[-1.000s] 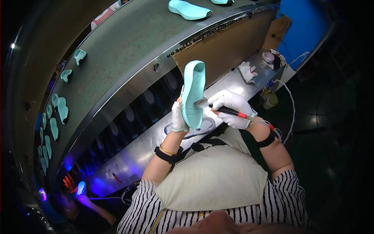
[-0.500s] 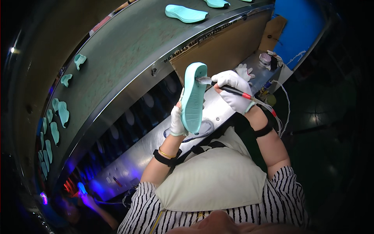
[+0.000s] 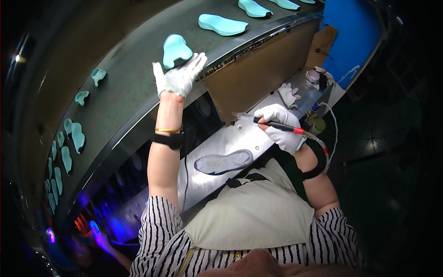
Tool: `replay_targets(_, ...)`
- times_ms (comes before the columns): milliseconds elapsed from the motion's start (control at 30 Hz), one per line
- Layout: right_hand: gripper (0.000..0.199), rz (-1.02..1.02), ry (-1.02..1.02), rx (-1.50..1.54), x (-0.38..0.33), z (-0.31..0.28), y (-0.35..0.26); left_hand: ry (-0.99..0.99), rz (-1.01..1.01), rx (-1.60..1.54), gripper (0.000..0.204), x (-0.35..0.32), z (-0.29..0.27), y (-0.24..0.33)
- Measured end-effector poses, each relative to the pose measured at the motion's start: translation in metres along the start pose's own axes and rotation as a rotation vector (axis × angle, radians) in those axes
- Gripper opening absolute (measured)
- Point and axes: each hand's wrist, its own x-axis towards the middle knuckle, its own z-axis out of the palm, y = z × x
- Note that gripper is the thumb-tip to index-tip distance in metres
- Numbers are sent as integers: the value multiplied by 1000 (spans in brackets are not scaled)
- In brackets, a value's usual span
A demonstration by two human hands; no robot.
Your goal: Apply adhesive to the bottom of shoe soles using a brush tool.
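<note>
My left hand (image 3: pixel 179 76), in a white glove, reaches out over the green conveyor belt (image 3: pixel 131 69) with fingers spread. Just beyond its fingers is a turquoise shoe sole (image 3: pixel 176 50), seen foreshortened; whether it touches the glove I cannot tell. In my gloved right hand (image 3: pixel 281 127) is a brush (image 3: pixel 277 124) with a black and red handle and a pale, dirty tip. Thin tubing trails from the handle's end past my wrist. Below the brush, a grey sole-shaped piece (image 3: pixel 224 162) lies on the metal bench (image 3: pixel 203 182).
More turquoise soles (image 3: pixel 222 24) lie along the curved belt. A brown cardboard sheet (image 3: pixel 263 69) stands between belt and bench. A spare white glove (image 3: pixel 289 94) and a small jar (image 3: pixel 317 125) are at the bench's right end. Another person's hand (image 3: pixel 102 239) shows at lower left.
My left hand has let go of the turquoise sole and moved from above the bench out to the belt. The brush has come away from the sole and sits slightly lower.
</note>
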Motion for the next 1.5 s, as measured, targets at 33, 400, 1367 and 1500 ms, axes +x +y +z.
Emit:
replay_targets(33,18,26,13,31,-4,0,2,-52,-74,17,88,-4,-1,-6)
replay_targets(400,16,179,-56,102,-18,7,21,-65,1254,2739,36,-147,3,113)
replay_targets(1367,16,394,75,115,-19,38,40,-81,446,703,48,-175,-23,39)
replay_targets(1500,18,475,62,398,-18,34,24,-100,-7,330,49,-154,-92,-30)
